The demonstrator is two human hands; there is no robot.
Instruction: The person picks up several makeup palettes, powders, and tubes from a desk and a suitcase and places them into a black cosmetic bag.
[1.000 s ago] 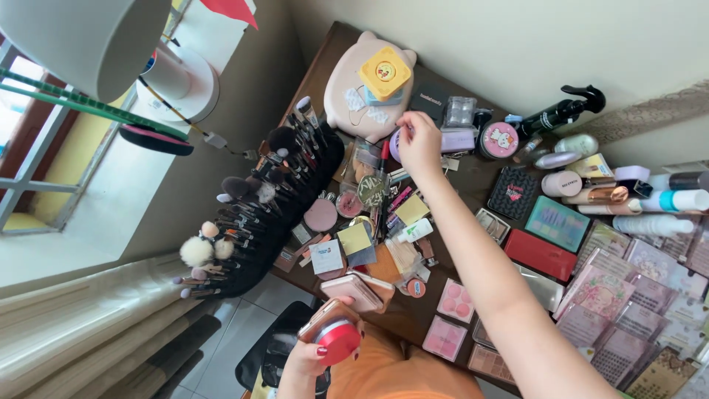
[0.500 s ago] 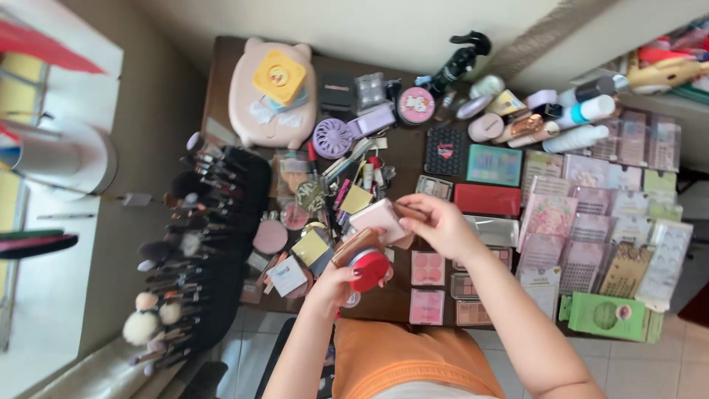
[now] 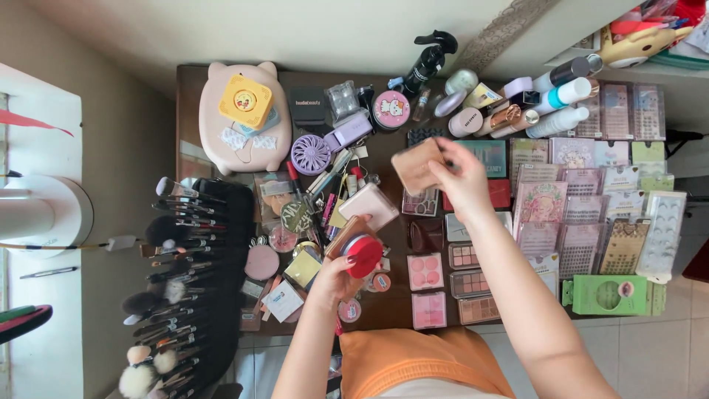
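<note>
Head view: since half a second earlier, a tan square compact [image 3: 417,164] has been lifted by the right hand [image 3: 464,177] toward 12 o'clock and is pinched above the table [image 3: 193,151]. A red round compact [image 3: 364,256] stays gripped in the left hand [image 3: 341,275]. At 9 o'clock, a black brush roll [image 3: 225,281] is filled with brushes.

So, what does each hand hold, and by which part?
Left hand: red compact, gripped from below. Right hand: tan compact, by its right edge.
</note>
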